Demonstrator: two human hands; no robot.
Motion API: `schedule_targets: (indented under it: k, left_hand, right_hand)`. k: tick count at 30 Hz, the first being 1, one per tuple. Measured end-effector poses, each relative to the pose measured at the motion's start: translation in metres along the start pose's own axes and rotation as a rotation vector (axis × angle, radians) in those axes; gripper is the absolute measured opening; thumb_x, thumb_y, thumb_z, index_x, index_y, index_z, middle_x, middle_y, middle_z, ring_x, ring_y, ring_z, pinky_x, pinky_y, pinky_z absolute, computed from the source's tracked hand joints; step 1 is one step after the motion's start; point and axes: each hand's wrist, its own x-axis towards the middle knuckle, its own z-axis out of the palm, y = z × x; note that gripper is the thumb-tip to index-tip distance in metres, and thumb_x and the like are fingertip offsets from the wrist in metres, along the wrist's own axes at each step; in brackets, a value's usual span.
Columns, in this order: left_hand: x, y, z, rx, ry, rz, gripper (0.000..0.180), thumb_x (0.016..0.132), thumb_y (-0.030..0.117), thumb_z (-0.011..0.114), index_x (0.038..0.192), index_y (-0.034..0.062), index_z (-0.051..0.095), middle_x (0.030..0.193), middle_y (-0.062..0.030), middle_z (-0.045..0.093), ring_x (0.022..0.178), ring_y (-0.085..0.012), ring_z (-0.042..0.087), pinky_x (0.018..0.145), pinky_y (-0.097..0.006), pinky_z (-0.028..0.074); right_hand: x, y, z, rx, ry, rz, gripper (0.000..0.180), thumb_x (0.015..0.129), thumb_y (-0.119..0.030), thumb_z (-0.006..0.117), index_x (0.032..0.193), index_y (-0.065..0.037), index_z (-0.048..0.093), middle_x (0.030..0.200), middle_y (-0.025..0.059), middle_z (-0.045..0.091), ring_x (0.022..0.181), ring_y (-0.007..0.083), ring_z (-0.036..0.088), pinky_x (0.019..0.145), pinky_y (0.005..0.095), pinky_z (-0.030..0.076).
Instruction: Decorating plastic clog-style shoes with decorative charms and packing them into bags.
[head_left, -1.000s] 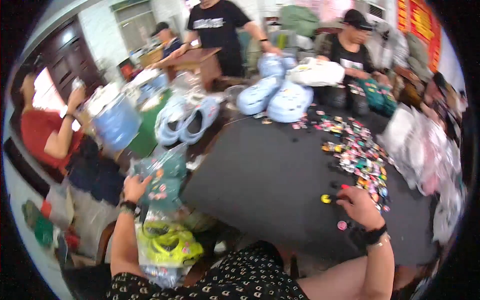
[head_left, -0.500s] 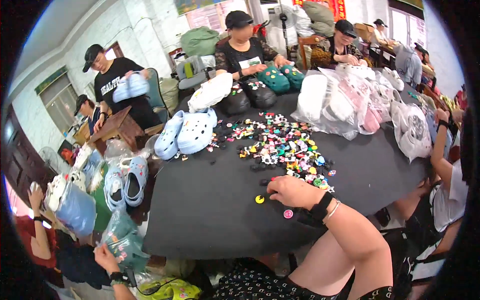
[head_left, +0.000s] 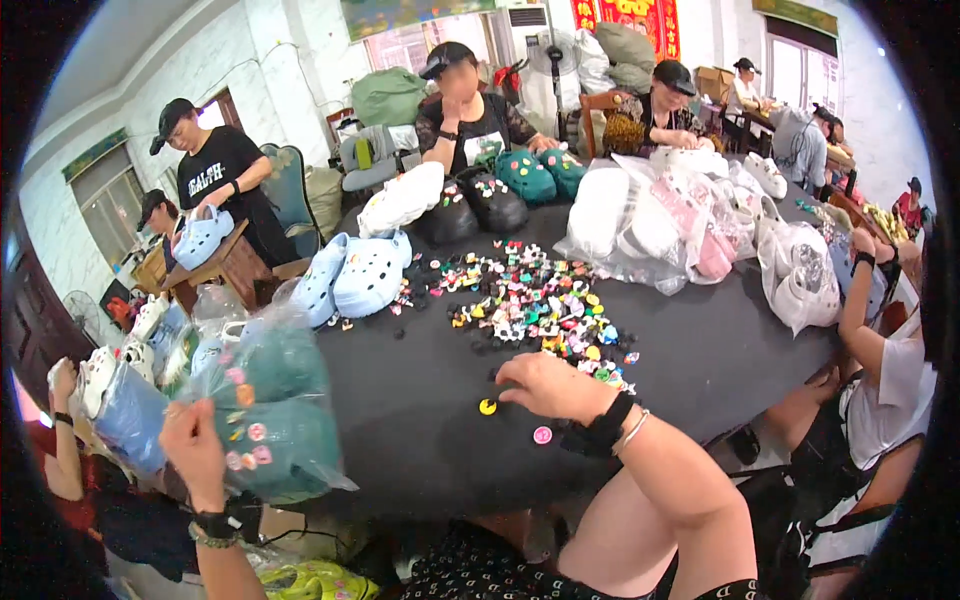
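My left hand [head_left: 195, 448] pinches the edge of a clear plastic bag holding a pair of green clogs [head_left: 285, 440] decorated with colourful charms. The bag hangs off the left front edge of the black-covered table [head_left: 420, 420]. My right hand [head_left: 550, 387] is over the table with its fingers curled and closed; whatever may be in them is hidden. A yellow round charm [head_left: 487, 407] and a pink round charm [head_left: 542, 435] lie beside it. Just beyond is a loose heap of multicoloured shoe charms [head_left: 545, 305].
Light blue clogs [head_left: 365, 275], black clogs [head_left: 497, 205] and bagged white and pink shoes [head_left: 665, 225] stand along the far side. More bagged clogs [head_left: 135, 415] are stacked at left. Several co-workers sit or stand around the table.
My left hand has lifted the bagged green clogs up and to the right, beside the table edge. The right hand stays near the charms. The standing co-worker has lowered the light blue clogs.
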Motion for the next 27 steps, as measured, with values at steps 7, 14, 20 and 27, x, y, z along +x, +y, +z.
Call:
schedule_targets:
  k: [7,14,20,27]
  left_hand:
    - [-0.012,0.105,0.079,-0.361,-0.273,0.114,0.014,0.08,0.008,0.07,0.071,-0.001,0.065,0.058,-0.013,0.048,0.054,-0.0296,0.051,0.05,-0.039,0.037]
    - [-0.022,0.132,0.096,-0.426,-0.385,0.223,0.014,0.082,0.011,0.071,0.093,0.0022,0.071,0.086,-0.0136,0.06,0.078,-0.031,0.059,0.071,-0.038,0.048]
    - [-0.025,0.066,0.089,-0.212,-0.317,-0.069,0.032,0.095,0.024,0.059,0.117,0.0007,0.061,0.106,-0.0159,0.06,0.093,-0.0266,0.057,0.083,-0.036,0.045]
    - [-0.036,0.055,0.071,-0.707,-0.889,-0.562,0.023,0.096,0.02,0.06,0.108,-0.0001,0.061,0.078,0.0015,0.061,0.069,-0.0059,0.053,0.063,-0.023,0.043]
  right_hand:
    - [0.002,-0.022,-0.013,0.433,-0.024,0.119,0.056,0.092,-0.048,0.062,0.113,0.003,0.057,0.098,0.0248,0.067,0.095,0.037,0.067,0.082,0.0405,0.053]
    - [0.0,0.016,0.003,0.309,-0.211,0.338,0.083,0.086,-0.069,0.055,0.115,0.009,0.055,0.098,0.0277,0.066,0.096,0.0364,0.066,0.086,0.0437,0.051]
    - [0.001,-0.005,-0.018,0.291,-0.274,0.425,0.071,0.089,-0.06,0.06,0.115,0.006,0.057,0.091,0.0153,0.069,0.08,0.0222,0.07,0.073,0.0336,0.055]
    - [0.0,-0.013,-0.028,0.374,-0.618,0.508,0.054,0.09,-0.048,0.065,0.097,0.005,0.068,0.082,0.009,0.071,0.07,0.016,0.069,0.064,0.0291,0.054]
